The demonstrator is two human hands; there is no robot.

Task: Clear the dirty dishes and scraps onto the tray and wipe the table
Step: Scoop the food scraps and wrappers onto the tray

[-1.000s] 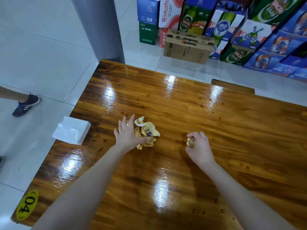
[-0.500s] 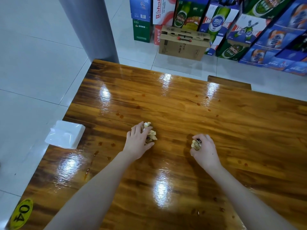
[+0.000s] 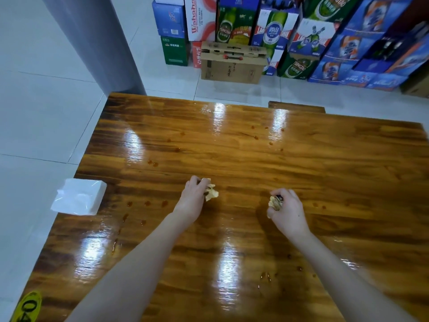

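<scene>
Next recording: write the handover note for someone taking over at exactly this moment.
Left hand grips a wad of scraps; right hand grips a second wad, both low over the table.
White napkin pack sits at the table's left edge. No tray or dishes in view.
Done: the loose scraps are in the hands.
Left: put both wads on the tray, then wipe off the sauce drops.

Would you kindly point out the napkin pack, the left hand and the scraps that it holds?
napkin pack (image 3: 79,197): head view, middle of its top face.
left hand (image 3: 193,199): head view, back of the hand.
scraps (image 3: 212,195): head view, crumpled wad showing past the left fingers.
</scene>
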